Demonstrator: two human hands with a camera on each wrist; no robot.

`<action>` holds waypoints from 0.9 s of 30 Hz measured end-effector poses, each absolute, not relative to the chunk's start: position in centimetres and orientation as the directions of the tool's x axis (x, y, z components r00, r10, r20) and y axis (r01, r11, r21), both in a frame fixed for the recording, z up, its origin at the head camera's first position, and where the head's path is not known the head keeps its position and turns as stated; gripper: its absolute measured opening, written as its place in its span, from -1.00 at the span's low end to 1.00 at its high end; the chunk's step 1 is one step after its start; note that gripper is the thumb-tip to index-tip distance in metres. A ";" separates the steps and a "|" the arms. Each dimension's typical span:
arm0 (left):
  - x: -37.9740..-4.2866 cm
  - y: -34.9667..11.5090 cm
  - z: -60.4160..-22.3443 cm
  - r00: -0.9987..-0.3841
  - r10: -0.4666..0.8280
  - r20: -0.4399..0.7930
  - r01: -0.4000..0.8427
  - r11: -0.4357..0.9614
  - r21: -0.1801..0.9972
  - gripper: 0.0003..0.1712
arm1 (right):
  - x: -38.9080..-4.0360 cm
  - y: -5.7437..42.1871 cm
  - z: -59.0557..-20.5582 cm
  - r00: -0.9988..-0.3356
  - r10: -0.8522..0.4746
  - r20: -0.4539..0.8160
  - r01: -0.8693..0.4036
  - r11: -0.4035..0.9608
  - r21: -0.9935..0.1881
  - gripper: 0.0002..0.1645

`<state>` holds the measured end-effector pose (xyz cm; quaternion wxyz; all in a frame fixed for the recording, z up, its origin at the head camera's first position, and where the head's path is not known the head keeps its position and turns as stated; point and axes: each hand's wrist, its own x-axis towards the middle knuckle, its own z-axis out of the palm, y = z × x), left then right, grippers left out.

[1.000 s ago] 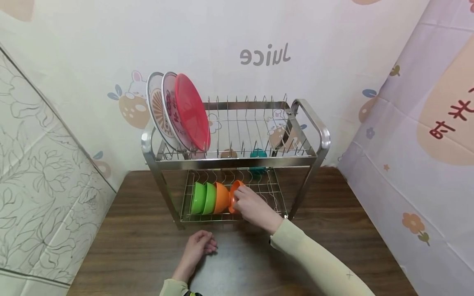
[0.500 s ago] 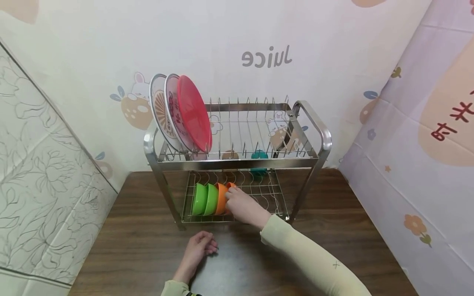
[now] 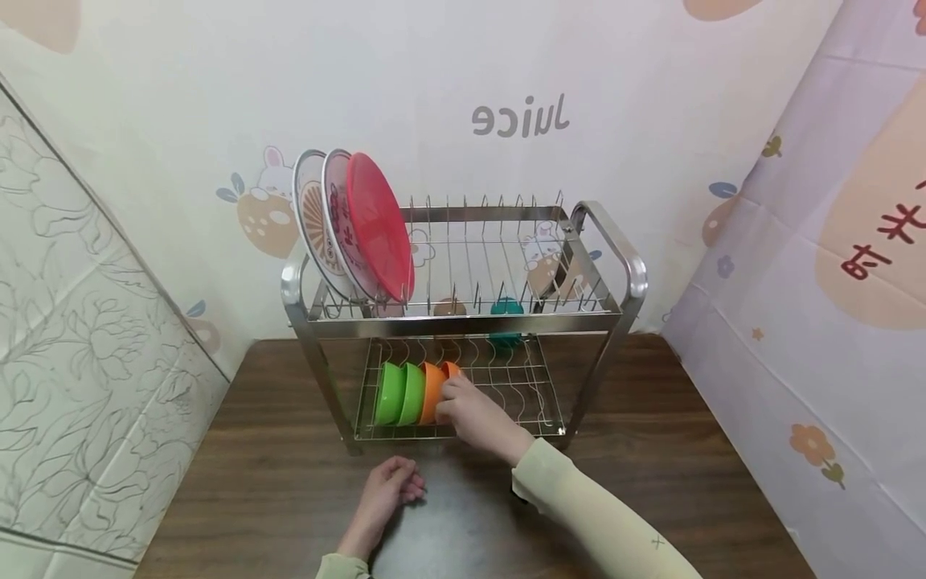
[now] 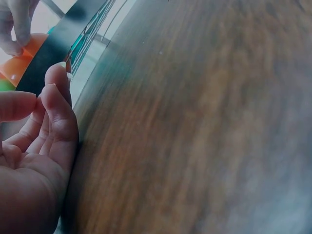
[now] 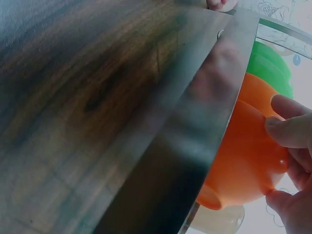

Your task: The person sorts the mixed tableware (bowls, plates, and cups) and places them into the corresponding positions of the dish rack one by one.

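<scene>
My right hand (image 3: pixel 477 414) grips an orange bowl (image 5: pixel 248 151) that stands on its side at the right end of a row on the rack's lower tier. In the right wrist view, thumb and fingertips are spread over its rounded outer side. The hand covers most of it in the head view. Close against it on the left is another orange bowl (image 3: pixel 432 392), then two green bowls (image 3: pixel 391 394), all on edge. My left hand (image 3: pixel 387 492) rests on the table in front of the rack, fingers loosely curled, holding nothing.
A two-tier metal dish rack (image 3: pixel 463 325) stands on the wooden table (image 3: pixel 275 482). Its upper tier holds a red plate (image 3: pixel 379 229) and two patterned plates (image 3: pixel 307 209) at the left. Behind the lower tier are a teal cup (image 3: pixel 506 322) and a brownish cup (image 3: pixel 450 310).
My right hand has moved left with the orange bowl, bringing it up close beside the other orange one. The left hand has stayed in place on the table.
</scene>
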<state>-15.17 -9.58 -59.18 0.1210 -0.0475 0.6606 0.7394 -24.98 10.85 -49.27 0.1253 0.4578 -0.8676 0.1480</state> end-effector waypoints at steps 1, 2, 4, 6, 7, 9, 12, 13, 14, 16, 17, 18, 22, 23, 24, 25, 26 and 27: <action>-15.2 -9.6 -59.3 -0.967 0.117 -0.228 -0.240 -0.098 0.966 -0.64 | -25.0 10.9 -49.4 -0.550 -0.754 0.359 -0.831 0.535 -0.151 -0.66; -15.3 -9.5 -59.3 -0.967 0.118 -0.228 -0.240 -0.100 0.966 -0.64 | -25.0 10.9 -49.5 -0.551 -0.750 0.367 -0.831 0.532 -0.160 -0.66; -15.4 -9.5 -59.4 -0.968 0.118 -0.223 -0.235 -0.099 0.967 -0.64 | -25.1 10.9 -49.6 -0.550 -0.741 0.386 -0.832 0.524 -0.180 -0.66; -15.4 -9.4 -59.5 -0.969 0.117 -0.219 -0.231 -0.101 0.968 -0.64 | -25.0 10.9 -49.7 -0.553 -0.728 0.406 -0.831 0.517 -0.205 -0.67; -15.4 -9.4 -59.5 -0.969 0.118 -0.215 -0.227 -0.100 0.969 -0.64 | -25.0 11.0 -49.7 -0.554 -0.722 0.415 -0.831 0.511 -0.220 -0.67; -15.4 -9.4 -59.5 -0.969 0.120 -0.216 -0.228 -0.101 0.968 -0.64 | -25.0 10.9 -49.8 -0.558 -0.708 0.432 -0.829 0.501 -0.248 -0.67; -15.4 -9.3 -59.6 -0.971 0.121 -0.207 -0.220 -0.099 0.970 -0.65 | -25.1 10.9 -50.1 -0.558 -0.698 0.448 -0.829 0.487 -0.273 -0.66; -15.4 -9.3 -59.6 -0.972 0.122 -0.200 -0.213 -0.098 0.972 -0.65 | -25.2 10.9 -50.1 -0.560 -0.696 0.450 -0.828 0.483 -0.283 -0.65; -15.5 -9.3 -59.6 -0.973 0.120 -0.198 -0.210 -0.098 0.973 -0.64 | -25.2 10.9 -50.1 -0.563 -0.692 0.452 -0.826 0.480 -0.295 -0.65; -15.5 -9.3 -59.7 -0.975 0.116 -0.190 -0.201 -0.100 0.974 -0.64 | -25.2 10.9 -50.0 -0.573 -0.683 0.454 -0.820 0.475 -0.319 -0.63; -15.6 -9.3 -59.7 -0.975 0.118 -0.186 -0.198 -0.100 0.975 -0.64 | -25.2 11.0 -50.0 -0.583 -0.675 0.452 -0.813 0.478 -0.333 -0.63; -15.6 -9.2 -59.7 -0.975 0.120 -0.190 -0.202 -0.103 0.974 -0.64 | -25.2 11.0 -49.9 -0.593 -0.667 0.451 -0.805 0.480 -0.348 -0.62; -15.5 -9.4 -59.4 -0.968 0.159 -0.192 -0.211 -0.111 0.971 -0.60 | -25.0 11.2 -49.7 -0.613 -0.630 0.477 -0.790 0.469 -0.395 -0.63; -15.5 -9.4 -59.1 -0.965 0.175 -0.193 -0.214 -0.112 0.970 -0.58 | -24.9 11.3 -49.7 -0.611 -0.619 0.493 -0.791 0.463 -0.399 -0.64; -15.4 -9.5 -58.8 -0.961 0.194 -0.196 -0.220 -0.110 0.969 -0.56 | -24.9 11.3 -49.7 -0.605 -0.607 0.515 -0.796 0.450 -0.405 -0.67; -15.4 -9.7 -58.5 -0.956 0.218 -0.194 -0.221 -0.103 0.970 -0.54 | -24.7 11.4 -49.7 -0.599 -0.593 0.538 -0.800 0.437 -0.411 -0.70; -15.4 -9.8 -58.1 -0.950 0.241 -0.198 -0.225 -0.090 0.970 -0.52 | -24.6 11.4 -49.7 -0.594 -0.574 0.564 -0.805 0.428 -0.411 -0.73; -15.4 -9.9 -57.7 -0.944 0.267 -0.194 -0.220 -0.072 0.973 -0.51 | -24.4 11.5 -49.7 -0.590 -0.551 0.590 -0.807 0.424 -0.411 -0.76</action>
